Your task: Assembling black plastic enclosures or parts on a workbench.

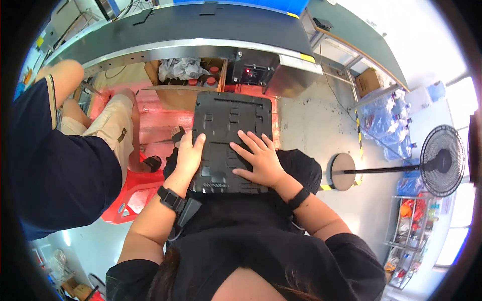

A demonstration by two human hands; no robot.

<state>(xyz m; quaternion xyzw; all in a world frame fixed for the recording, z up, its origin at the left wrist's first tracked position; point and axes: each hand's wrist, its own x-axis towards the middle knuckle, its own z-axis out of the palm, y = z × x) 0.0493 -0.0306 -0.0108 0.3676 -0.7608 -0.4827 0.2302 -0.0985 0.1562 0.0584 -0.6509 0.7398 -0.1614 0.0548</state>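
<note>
Touching black panel; left hand: edge; right hand: face

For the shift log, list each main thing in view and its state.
Black panel: lying under both hands
Left hand: at the panel's left edge
Right hand: open, fingers spread on the panel
Cardboard box: open
Bottles: capped
Indicator light: lit red
Fan: standing, spinning unclear
</note>
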